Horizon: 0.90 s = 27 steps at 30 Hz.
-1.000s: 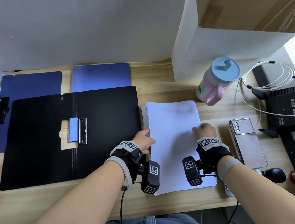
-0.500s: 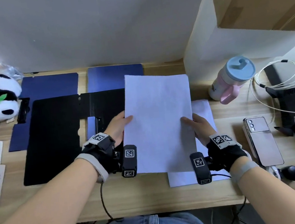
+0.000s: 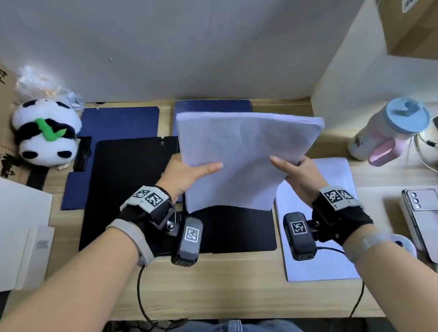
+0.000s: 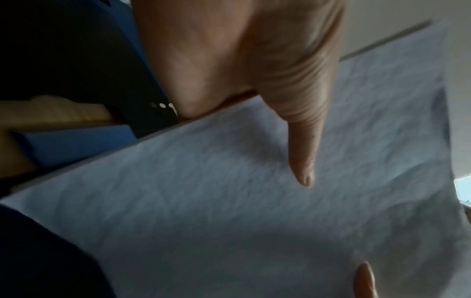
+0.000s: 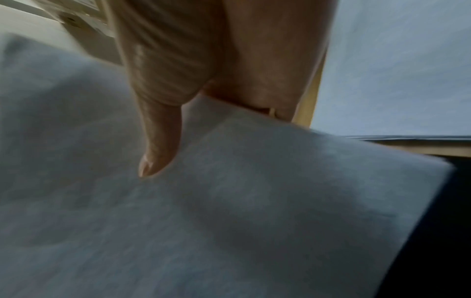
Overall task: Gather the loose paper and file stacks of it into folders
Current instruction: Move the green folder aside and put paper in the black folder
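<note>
The left hand (image 3: 186, 176) and the right hand (image 3: 300, 173) are each grasping the paper stack (image 3: 241, 157) by one side, thumb on top, holding it in the air above the open black folder (image 3: 131, 182). Their fingers are probably curling underneath, hidden. More sheets (image 3: 331, 234) are lying right of the folder on the tabletop (image 3: 226, 280).

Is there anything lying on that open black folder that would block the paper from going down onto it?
Nothing visible does. The white paper stack, pinched by the left hand and right hand, hangs over the open black folder; its covered part is hidden.
</note>
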Motion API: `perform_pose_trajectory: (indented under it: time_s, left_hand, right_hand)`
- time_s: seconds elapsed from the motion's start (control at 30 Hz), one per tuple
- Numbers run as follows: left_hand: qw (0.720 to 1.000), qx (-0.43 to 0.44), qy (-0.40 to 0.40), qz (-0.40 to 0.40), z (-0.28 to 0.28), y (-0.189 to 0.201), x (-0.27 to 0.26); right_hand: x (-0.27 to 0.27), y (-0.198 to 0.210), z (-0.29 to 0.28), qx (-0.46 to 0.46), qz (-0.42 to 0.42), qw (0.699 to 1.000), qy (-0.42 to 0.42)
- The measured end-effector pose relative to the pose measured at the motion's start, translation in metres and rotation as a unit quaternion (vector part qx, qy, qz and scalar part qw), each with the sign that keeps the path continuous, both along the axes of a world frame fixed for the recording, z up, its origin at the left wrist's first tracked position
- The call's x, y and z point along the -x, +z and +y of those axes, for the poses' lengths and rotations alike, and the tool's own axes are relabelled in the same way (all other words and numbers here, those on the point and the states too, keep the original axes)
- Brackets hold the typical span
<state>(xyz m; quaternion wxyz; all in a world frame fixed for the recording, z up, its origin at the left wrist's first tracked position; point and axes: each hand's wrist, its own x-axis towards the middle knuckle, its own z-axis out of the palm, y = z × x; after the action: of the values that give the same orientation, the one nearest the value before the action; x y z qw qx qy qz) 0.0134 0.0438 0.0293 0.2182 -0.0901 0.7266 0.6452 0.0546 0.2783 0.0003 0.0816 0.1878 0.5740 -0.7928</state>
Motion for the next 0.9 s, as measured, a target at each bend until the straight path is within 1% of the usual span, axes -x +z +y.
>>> perform_pose_trajectory:
  time_s: [0.1,0.3,0.43,0.5,0.6,0.73,0.83,0.9]
  left_hand:
    - [0.999,0.012,-0.025,-0.016,-0.004,-0.008,-0.007]
    - [0.999,-0.023,-0.022,0.025,-0.003,-0.007,0.000]
    - [0.999,-0.005,-0.049,0.014,-0.004,-0.016,-0.001]
    - [0.999,0.003,-0.048,-0.006,-0.003,-0.020,-0.003]
    - [0.999,0.000,-0.016,-0.037,-0.002,-0.025,-0.002]
    - [0.996,-0.060,0.042,-0.059,-0.002,-0.028,0.006]
    - [0.987,-0.100,0.021,-0.123,-0.007,-0.027,0.013]
    - [0.982,-0.087,-0.003,-0.167,-0.014,-0.032,0.018]
  right_hand:
    - [-0.008,-0.006,0.000,0.005,-0.001,1.000,0.007]
    - [-0.009,0.008,-0.002,-0.030,0.044,0.999,0.011]
    - [-0.014,0.000,-0.007,-0.093,0.016,0.995,0.022]
    - [-0.018,-0.009,-0.010,-0.115,-0.008,0.993,0.016]
    - [-0.020,-0.017,-0.013,-0.134,-0.042,0.990,0.001]
    - [-0.009,-0.023,-0.013,-0.143,-0.091,0.986,0.007]
    - [-0.001,-0.029,-0.011,-0.191,-0.108,0.975,0.026]
    - [0.000,-0.035,-0.012,-0.211,-0.115,0.970,0.041]
